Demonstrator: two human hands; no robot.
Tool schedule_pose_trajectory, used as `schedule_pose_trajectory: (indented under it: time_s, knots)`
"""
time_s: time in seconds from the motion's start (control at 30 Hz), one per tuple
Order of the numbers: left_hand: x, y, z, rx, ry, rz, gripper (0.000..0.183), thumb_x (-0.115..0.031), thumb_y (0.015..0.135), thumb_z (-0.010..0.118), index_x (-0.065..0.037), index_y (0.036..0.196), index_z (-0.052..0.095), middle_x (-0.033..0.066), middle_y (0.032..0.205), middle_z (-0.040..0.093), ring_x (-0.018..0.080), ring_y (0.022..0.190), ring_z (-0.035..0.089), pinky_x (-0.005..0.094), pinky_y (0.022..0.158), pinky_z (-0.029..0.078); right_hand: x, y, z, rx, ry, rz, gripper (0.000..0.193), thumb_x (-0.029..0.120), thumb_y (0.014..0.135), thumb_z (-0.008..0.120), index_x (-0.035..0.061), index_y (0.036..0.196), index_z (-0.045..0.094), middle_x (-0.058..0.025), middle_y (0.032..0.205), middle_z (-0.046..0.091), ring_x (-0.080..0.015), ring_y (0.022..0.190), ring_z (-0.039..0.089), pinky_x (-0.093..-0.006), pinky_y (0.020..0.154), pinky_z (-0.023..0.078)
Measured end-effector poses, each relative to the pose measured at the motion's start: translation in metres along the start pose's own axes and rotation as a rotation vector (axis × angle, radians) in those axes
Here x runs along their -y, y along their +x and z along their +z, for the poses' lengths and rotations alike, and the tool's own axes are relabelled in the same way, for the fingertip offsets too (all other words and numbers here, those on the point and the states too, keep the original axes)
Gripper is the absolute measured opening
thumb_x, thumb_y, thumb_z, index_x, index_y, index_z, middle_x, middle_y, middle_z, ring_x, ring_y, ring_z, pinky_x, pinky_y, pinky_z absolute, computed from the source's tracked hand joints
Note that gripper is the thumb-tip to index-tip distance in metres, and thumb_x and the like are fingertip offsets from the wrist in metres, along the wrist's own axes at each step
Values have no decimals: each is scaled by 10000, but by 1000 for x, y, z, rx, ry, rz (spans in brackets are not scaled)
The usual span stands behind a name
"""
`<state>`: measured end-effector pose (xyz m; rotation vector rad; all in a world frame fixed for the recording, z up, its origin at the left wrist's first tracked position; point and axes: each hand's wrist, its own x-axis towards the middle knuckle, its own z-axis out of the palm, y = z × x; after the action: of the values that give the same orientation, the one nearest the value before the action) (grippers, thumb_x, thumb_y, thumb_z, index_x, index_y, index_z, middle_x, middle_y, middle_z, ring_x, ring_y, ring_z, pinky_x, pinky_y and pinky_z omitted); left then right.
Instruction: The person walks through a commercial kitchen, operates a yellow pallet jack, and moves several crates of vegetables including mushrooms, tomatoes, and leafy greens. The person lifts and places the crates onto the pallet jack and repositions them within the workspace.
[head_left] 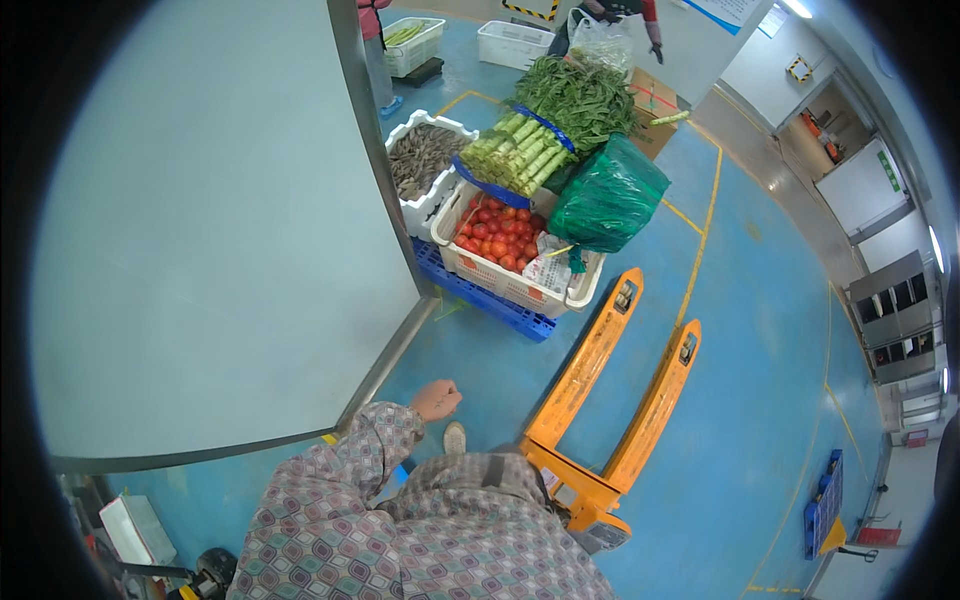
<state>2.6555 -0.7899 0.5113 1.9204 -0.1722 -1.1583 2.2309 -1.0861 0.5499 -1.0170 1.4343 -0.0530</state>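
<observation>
My left hand [437,399], at the end of a patterned sleeve, hangs over the blue floor with its fingers curled in and nothing visible in them. It is beside the edge of a large pale panel [215,230] and touches nothing that I can see. My right hand does not show. An orange pallet jack [585,385] stands to my right, its two forks pointing away from me. Ahead, a white crate of red tomatoes [500,233] rests on a blue pallet [485,300]. A bundle of thick green stalks with leaves [525,150] and a green plastic bag [612,195] lie on the crate.
A white foam box [428,205] of small grey-brown pieces sits left of the tomatoes. Behind are a cardboard box [655,105], white tubs [513,45] and two people, partly cut off. Another blue pallet [823,505] stands far right. Yellow lines [708,215] mark the floor.
</observation>
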Motion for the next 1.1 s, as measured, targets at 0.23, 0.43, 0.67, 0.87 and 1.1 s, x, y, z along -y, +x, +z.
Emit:
schedule_pose_trajectory:
  time_s: [0.23, 0.43, 0.67, 0.87, 1.1]
  knots:
    - [33, 8, 4, 136, 355, 45, 256, -290, 978, 646, -70, 850, 673, 152, 769, 687, 244, 652, 649, 414, 601, 509, 83, 87, 4, 196, -138, 44, 276, 187, 1002, 664, -40, 1152, 622, -156, 846, 671, -254, 730, 674, -393, 678, 577]
    - [46, 5, -31, 150, 274, 5, 377, -315, 960, 632, -38, 706, 665, 147, 616, 617, 310, 531, 569, 473, 546, 449, 169, 154, 85, 197, -280, 198, 304, 228, 1007, 658, -49, 1126, 616, -162, 846, 680, -242, 689, 679, -364, 618, 591]
    - [-35, 32, -77, -194, 199, 73, 343, -329, 941, 635, -22, 796, 678, 203, 729, 659, 364, 687, 655, 494, 644, 496, 255, 199, 182, 474, -487, 143, 262, 202, 1014, 634, -29, 1137, 654, -131, 877, 711, -196, 675, 687, -334, 621, 584]
    - [-74, 98, -107, -332, 190, 108, 326, -341, 913, 655, -20, 891, 705, 222, 864, 701, 419, 823, 680, 504, 717, 520, 367, 271, 257, 492, -663, -30, 257, 215, 1016, 638, -7, 1143, 663, -98, 897, 718, -163, 695, 690, -304, 652, 580]
    - [-89, 171, -171, -482, 343, -80, 320, -303, 826, 659, 10, 835, 726, 282, 848, 705, 463, 836, 700, 558, 744, 540, 411, 253, 352, 613, -678, -101, 241, 208, 1007, 652, 16, 1151, 665, -92, 942, 742, -158, 775, 708, -293, 707, 577]
